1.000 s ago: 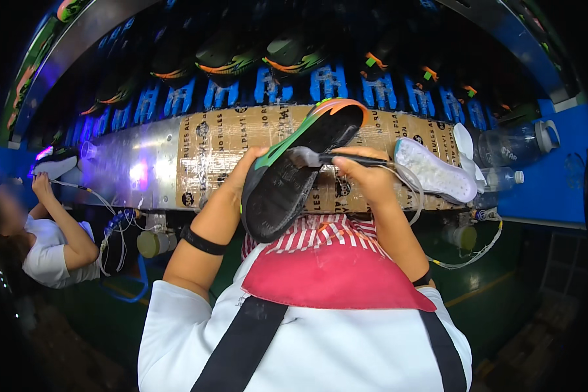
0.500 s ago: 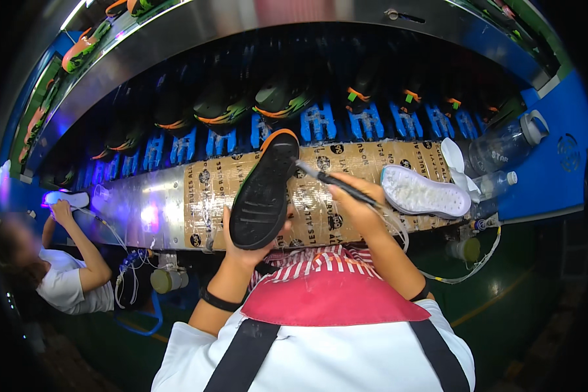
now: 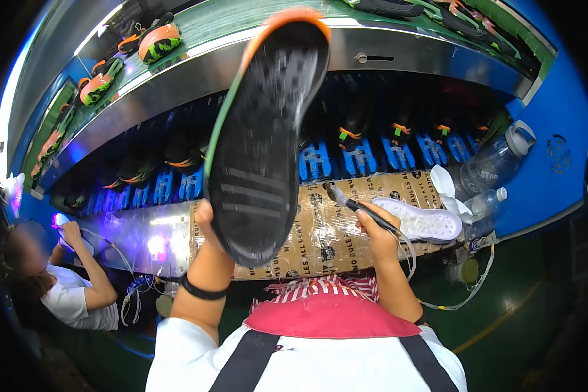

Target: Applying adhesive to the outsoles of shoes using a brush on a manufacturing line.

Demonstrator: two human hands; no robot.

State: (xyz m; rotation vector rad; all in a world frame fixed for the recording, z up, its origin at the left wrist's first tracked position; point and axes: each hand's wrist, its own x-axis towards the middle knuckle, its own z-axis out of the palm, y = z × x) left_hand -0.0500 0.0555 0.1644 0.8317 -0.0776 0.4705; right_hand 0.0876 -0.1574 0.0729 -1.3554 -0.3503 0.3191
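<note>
A black shoe sole (image 3: 258, 157) with an orange and green edge is raised in my left hand (image 3: 210, 238), its inner face toward me. My left thumb shows at its lower left edge, while the other fingers are hidden behind it. My right hand (image 3: 380, 238) grips a black-handled brush (image 3: 371, 212) from which a clear hose runs. The bristles point away from me over the cardboard-covered bench (image 3: 307, 251), apart from the sole. Beside my right hand a white sole (image 3: 431, 225) lies with its inner face up.
A conveyor (image 3: 202, 49) carrying orange-and-green shoe parts (image 3: 160, 42) runs above. Dark shoe uppers (image 3: 356, 121) stand behind on blue holders (image 3: 359, 159). At right are a large clear bottle (image 3: 483, 163) and a smaller one (image 3: 485, 204). A co-worker (image 3: 78, 287) sits at left.
My left hand has lifted the black sole up and away from the bench, toward the conveyor. The brush has moved off the sole, slightly right and lower.
</note>
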